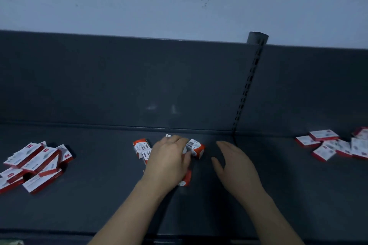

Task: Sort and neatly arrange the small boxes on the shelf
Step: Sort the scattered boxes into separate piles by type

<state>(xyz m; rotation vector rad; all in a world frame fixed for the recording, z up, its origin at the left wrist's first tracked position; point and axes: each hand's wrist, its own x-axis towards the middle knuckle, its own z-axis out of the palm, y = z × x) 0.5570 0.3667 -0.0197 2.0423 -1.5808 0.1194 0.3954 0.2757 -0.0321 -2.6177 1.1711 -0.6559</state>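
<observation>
The boxes (197,150) are covered by the left hand (169,160), grip indiscernible; the right hand (235,163) is spread, empty. Light, crushable card is judged best gripped edgewise.

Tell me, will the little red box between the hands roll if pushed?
Probably not: the small box has flat sides, so it should slide on the smooth shelf. It looks like light cardboard, easily tipped.

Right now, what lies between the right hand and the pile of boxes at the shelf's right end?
Only bare dark shelf, seen in the head view; the right hand is open, well apart from the right pile.
</observation>
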